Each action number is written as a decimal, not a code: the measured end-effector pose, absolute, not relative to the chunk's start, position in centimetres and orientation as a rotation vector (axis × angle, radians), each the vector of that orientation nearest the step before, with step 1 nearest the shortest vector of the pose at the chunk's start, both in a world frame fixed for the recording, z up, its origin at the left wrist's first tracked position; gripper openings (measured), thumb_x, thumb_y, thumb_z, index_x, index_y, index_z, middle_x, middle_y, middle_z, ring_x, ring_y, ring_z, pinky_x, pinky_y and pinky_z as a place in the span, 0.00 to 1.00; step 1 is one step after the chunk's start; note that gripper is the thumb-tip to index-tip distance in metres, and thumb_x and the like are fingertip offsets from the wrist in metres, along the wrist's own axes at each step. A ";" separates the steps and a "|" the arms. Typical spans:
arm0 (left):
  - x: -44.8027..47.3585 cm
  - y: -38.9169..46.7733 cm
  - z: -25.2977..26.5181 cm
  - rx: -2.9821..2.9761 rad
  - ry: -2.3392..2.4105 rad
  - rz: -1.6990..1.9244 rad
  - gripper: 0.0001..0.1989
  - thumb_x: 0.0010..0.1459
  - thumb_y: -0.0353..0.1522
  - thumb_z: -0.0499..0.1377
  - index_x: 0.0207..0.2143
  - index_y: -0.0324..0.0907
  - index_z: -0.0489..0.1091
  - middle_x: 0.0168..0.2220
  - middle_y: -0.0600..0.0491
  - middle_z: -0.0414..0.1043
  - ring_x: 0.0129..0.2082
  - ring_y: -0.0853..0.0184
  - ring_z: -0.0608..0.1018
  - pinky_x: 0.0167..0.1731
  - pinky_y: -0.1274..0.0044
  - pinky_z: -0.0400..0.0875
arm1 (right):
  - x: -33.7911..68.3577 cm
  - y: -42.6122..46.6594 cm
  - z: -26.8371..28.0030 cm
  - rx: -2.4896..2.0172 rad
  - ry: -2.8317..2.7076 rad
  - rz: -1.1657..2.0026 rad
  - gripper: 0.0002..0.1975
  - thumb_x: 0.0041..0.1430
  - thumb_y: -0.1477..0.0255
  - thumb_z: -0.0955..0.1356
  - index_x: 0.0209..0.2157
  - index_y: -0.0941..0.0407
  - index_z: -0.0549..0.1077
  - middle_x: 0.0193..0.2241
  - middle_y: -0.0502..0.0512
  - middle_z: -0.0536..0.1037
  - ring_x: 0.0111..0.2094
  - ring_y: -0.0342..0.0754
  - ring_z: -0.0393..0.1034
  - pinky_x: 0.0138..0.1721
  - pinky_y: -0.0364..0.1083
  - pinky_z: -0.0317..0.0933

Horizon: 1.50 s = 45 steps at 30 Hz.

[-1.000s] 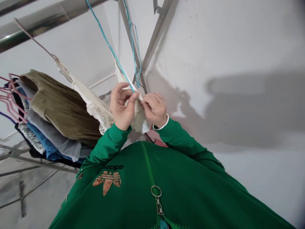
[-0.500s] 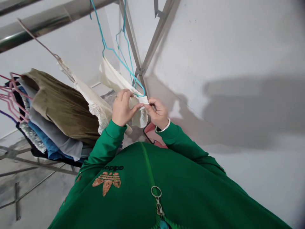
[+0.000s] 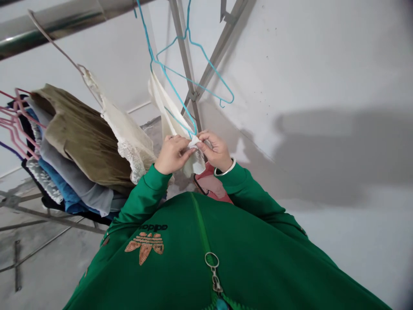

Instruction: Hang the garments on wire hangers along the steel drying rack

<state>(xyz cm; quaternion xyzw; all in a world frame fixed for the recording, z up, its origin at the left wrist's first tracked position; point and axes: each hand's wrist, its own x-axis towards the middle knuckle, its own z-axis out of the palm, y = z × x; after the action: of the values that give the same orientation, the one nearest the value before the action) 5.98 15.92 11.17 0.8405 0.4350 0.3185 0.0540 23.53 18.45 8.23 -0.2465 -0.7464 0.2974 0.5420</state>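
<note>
A cream garment (image 3: 159,95) hangs on a blue hanger (image 3: 173,86) in front of me. My left hand (image 3: 173,154) pinches the garment's edge near the hanger's lower corner. From the other side, my right hand (image 3: 215,149) grips the same bunched edge between thumb and fingers. The hanger's corner meets the cloth just above my fingertips. Below my hands a loose part of the garment dangles. Exactly how the fabric sits around the hanger's end is hidden by my fingers.
A bare blue hanger (image 3: 209,64) hangs behind. To the left are a cream lace garment (image 3: 125,133), an olive garment (image 3: 84,133) and pink hangers (image 3: 23,122) with clothes. A metal rail (image 3: 64,23) runs above; a pink container (image 3: 213,185) stands below, beside a white wall (image 3: 322,64).
The worked hanger and garment have shifted right and hang more steeply. Both hands have dropped slightly and drawn closer together at the cloth. The bare hanger behind has swung round, facing me more broadly.
</note>
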 end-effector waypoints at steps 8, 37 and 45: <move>7.1 14.8 10.8 2.374 1.484 1.208 0.22 0.63 0.48 0.51 0.37 0.41 0.74 0.25 0.53 0.73 0.28 0.67 0.73 0.33 0.72 0.59 | 24.3 18.8 9.6 -0.439 -1.794 0.627 0.10 0.62 0.62 0.65 0.36 0.55 0.68 0.33 0.53 0.71 0.37 0.45 0.67 0.42 0.48 0.63; 7.5 13.1 11.1 2.077 1.322 1.431 0.18 0.61 0.41 0.57 0.23 0.41 0.70 0.19 0.56 0.62 0.22 0.71 0.66 0.27 0.75 0.59 | 21.4 18.2 13.5 -0.603 -1.776 0.774 0.15 0.62 0.65 0.65 0.23 0.58 0.65 0.21 0.46 0.61 0.25 0.38 0.55 0.29 0.41 0.53; 6.6 16.0 7.4 2.220 1.918 0.279 0.09 0.58 0.32 0.54 0.29 0.41 0.73 0.36 0.44 0.76 0.45 0.56 0.74 0.46 0.66 0.59 | 22.8 17.6 16.1 -0.548 -1.536 0.872 0.19 0.62 0.56 0.65 0.27 0.57 0.69 0.21 0.47 0.62 0.24 0.37 0.57 0.28 0.40 0.56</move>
<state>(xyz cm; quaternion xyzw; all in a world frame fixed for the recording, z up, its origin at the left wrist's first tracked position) 6.63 15.97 7.43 0.7496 0.6479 0.0941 0.0972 22.82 17.61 16.09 -0.2364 -0.6632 0.3763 0.6022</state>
